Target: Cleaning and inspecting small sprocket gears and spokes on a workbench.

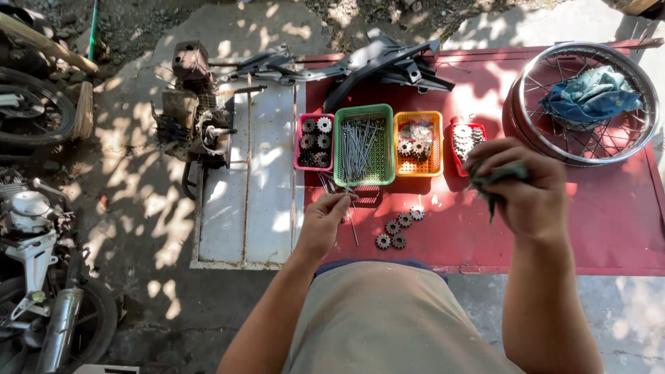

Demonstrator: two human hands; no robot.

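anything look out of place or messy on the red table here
Mostly tidy: parts sit sorted in four small baskets. A few sprockets lie loose on the red table, and some spokes stick out beside the green basket. A blue rag is draped over the wheel rim.

Red metal panel [596,221], four small baskets [364,145], loose sprockets [398,228], spoked wheel rim [585,104], black fairing [388,66]
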